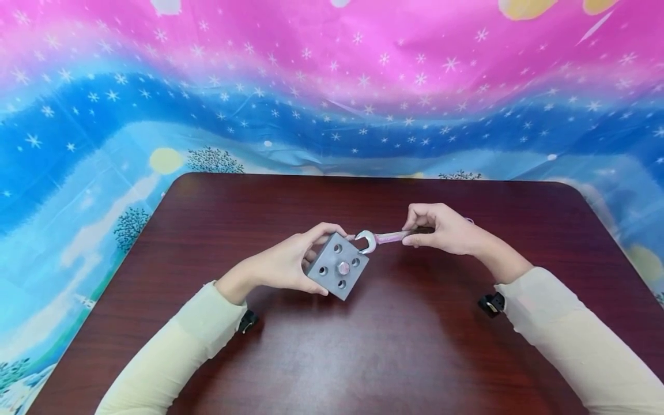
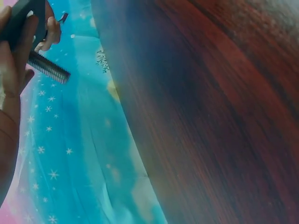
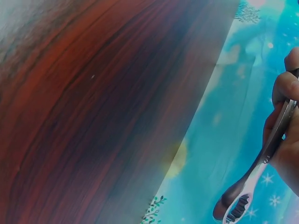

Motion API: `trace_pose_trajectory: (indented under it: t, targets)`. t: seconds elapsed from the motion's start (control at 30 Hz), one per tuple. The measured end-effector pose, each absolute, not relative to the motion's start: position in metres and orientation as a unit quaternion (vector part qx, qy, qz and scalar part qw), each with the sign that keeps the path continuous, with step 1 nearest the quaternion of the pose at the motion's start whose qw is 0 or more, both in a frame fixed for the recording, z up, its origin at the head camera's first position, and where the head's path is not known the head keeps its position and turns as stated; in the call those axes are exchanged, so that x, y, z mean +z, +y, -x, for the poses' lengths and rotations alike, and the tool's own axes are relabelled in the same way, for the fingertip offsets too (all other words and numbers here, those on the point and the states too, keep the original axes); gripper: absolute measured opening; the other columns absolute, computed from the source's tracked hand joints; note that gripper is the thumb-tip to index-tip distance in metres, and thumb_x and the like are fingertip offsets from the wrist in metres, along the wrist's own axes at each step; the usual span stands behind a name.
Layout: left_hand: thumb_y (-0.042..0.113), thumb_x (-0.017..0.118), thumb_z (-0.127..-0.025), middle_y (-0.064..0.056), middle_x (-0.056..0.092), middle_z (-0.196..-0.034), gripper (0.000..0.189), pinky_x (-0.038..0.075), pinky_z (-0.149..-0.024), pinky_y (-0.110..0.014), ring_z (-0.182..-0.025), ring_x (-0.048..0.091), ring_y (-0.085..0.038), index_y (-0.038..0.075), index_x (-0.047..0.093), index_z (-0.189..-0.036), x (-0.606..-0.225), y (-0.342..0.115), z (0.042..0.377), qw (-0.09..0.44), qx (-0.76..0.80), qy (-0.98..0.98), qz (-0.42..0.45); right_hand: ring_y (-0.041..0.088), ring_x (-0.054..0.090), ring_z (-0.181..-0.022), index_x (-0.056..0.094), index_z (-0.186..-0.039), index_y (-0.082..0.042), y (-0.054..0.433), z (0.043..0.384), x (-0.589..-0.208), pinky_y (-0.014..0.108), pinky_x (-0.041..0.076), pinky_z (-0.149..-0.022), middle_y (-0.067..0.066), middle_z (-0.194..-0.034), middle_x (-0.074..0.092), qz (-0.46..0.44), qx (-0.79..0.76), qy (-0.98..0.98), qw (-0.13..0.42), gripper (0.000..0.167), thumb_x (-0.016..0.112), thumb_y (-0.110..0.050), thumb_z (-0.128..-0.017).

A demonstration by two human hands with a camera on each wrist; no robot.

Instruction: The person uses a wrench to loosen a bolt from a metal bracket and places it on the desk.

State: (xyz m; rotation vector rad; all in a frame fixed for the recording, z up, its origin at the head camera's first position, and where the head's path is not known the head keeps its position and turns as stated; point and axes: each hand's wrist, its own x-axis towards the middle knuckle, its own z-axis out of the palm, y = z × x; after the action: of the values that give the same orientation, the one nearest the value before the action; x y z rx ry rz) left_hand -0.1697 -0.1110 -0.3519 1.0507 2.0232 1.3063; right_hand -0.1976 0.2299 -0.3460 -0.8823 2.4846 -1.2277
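My left hand [image 1: 282, 262] grips a grey square metal block [image 1: 331, 257] by its edges, thumb at the lower edge and fingers at the upper. Several round holes pierce the block's face, and a hex bolt's head [image 1: 344, 268] sits in the middle one. From the block's other side a long threaded shank [image 2: 49, 68] sticks out in the left wrist view. My right hand [image 1: 441, 230] pinches a combination wrench [image 1: 391, 237] by its shaft. The wrench's open end overlaps the block's upper right corner, beside the bolt head. Its toothed ring end [image 3: 238, 208] shows in the right wrist view.
Both hands are raised over a dark reddish-brown wooden table [image 1: 311, 357]. Behind it hangs a pink and blue snowflake-patterned cloth [image 1: 332, 86]. Small black devices [image 1: 491, 304] are strapped under both sleeve cuffs.
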Motion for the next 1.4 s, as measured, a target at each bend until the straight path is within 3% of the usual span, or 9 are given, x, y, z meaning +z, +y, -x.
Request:
trace_pose_trajectory:
  t: [0.23,0.37,0.6,0.97,1.2,1.4]
  targets:
    - [-0.001,0.084,-0.073,-0.004,0.053,-0.136,0.091,0.060,-0.080,-0.036,-0.100,0.068,-0.020,0.022,0.033,-0.145,-0.357,-0.112,0.171,0.234,0.505,0.736,-0.386,0.006,0.063,-0.076,0.061,-0.091,-0.005,0.237,0.200,-0.350,0.026,0.046,-0.077,0.009,-0.085,0.076,0.282,-0.392,0.872,0.084,0.017,0.076,-0.001,-0.084]
    - [-0.006,0.083,-0.071,-0.003,0.055,-0.136,0.090,0.060,-0.080,-0.035,-0.101,0.067,-0.019,0.020,0.035,-0.143,-0.358,-0.113,0.171,0.210,0.506,0.743,-0.386,0.007,0.057,-0.070,0.060,-0.092,-0.005,0.243,0.207,-0.355,0.024,0.045,-0.073,0.015,-0.082,0.073,0.270,-0.379,0.880,0.094,0.016,0.073,0.002,-0.085]
    - [0.007,0.089,-0.068,0.005,0.058,-0.135,0.090,0.053,-0.086,-0.032,-0.110,0.059,-0.013,0.023,0.039,-0.142,-0.358,-0.115,0.172,0.156,0.464,0.779,-0.392,0.007,0.050,-0.066,0.060,-0.091,-0.006,0.251,0.222,-0.371,0.024,0.041,-0.065,0.011,-0.079,0.072,0.268,-0.333,0.899,0.100,0.014,0.071,0.001,-0.087]
    - [0.013,0.090,-0.070,0.005,0.058,-0.136,0.095,0.050,-0.093,-0.037,-0.115,0.058,-0.011,0.027,0.036,-0.146,-0.365,-0.111,0.175,0.137,0.472,0.781,-0.386,0.013,0.045,-0.065,0.066,-0.090,-0.007,0.253,0.238,-0.393,0.025,0.039,-0.059,0.003,-0.077,0.062,0.269,-0.305,0.904,0.130,0.007,0.069,-0.001,-0.089]
    - [0.017,0.091,-0.070,0.003,0.062,-0.128,0.098,0.050,-0.094,-0.039,-0.114,0.059,-0.012,0.029,0.035,-0.149,-0.367,-0.106,0.177,0.123,0.476,0.783,-0.380,0.016,0.049,-0.073,0.065,-0.091,-0.004,0.248,0.243,-0.399,0.026,0.043,-0.063,0.005,-0.087,0.063,0.288,-0.283,0.907,0.119,0.007,0.071,-0.001,-0.088]
    - [0.015,0.091,-0.070,0.005,0.057,-0.136,0.104,0.051,-0.096,-0.045,-0.120,0.056,-0.018,0.034,0.032,-0.154,-0.369,-0.103,0.178,0.122,0.492,0.768,-0.391,0.015,0.051,-0.075,0.066,-0.092,-0.007,0.247,0.246,-0.400,0.028,0.045,-0.067,0.005,-0.090,0.065,0.277,-0.274,0.914,0.115,0.008,0.071,-0.002,-0.088]
